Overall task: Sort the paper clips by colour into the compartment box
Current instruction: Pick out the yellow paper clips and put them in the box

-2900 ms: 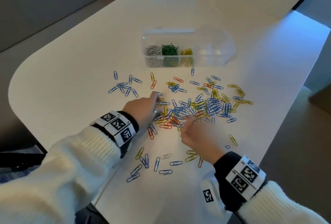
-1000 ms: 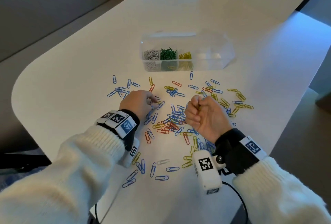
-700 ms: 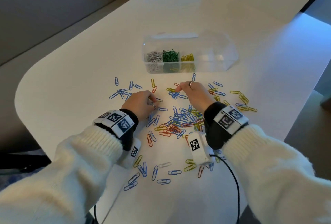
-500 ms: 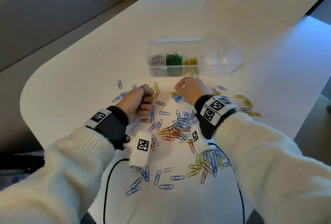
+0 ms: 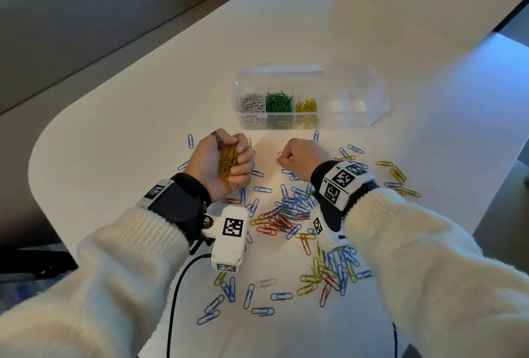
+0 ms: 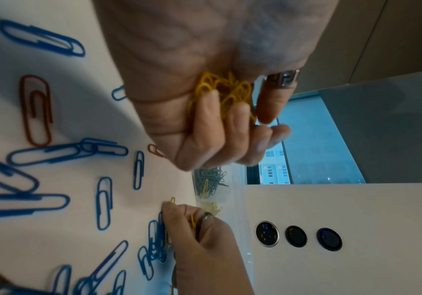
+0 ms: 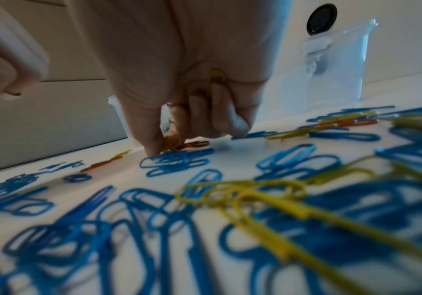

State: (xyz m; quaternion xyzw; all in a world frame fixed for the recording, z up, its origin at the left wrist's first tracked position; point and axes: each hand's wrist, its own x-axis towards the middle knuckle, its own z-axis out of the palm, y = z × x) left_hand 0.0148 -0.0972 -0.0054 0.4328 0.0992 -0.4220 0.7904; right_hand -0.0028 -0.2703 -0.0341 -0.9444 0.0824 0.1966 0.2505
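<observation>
White table (image 5: pixel 120 117) fills my view. My left hand (image 5: pixel 220 163) is turned palm-up, fingers curled round a bunch of yellow clips (image 5: pixel 229 161). My right hand (image 5: pixel 300 154), knuckles up, pinches a yellow clip (image 7: pixel 171 142) against the table, near the compartment box (image 5: pixel 352 117) behind.

Cream knit sleeves (image 5: pixel 137 246), black tagged wristbands (image 5: pixel 340 183)

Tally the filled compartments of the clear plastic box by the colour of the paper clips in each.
White paper clips: 1
Green paper clips: 1
Yellow paper clips: 1
Total: 3 filled compartments in the clear plastic box
</observation>
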